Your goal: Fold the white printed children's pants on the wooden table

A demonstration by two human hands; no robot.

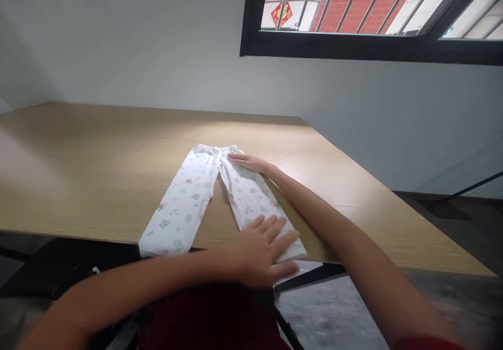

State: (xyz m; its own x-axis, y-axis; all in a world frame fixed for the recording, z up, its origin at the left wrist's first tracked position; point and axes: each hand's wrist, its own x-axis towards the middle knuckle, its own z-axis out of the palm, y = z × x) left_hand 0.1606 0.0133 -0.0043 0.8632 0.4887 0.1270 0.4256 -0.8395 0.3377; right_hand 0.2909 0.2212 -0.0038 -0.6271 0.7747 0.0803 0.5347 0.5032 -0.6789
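A small pair of white trousers [184, 198] with little green and pink prints lies flat on the wooden table [98, 172], waistband away from me, legs spread toward the near edge. My left hand [261, 250] rests flat on the cuff end of the right leg, fingers stretched out, at the table's near edge. My right hand [249, 162] lies flat on the upper part of the same leg near the waistband, fingers extended. Neither hand grips anything.
The table runs wide to the left and right of the trousers. A grey wall stands behind it, with a dark-framed barred window [353, 20] at the upper right. Dark floor [451, 219] shows at the right, and a dark chair part below the table edge.
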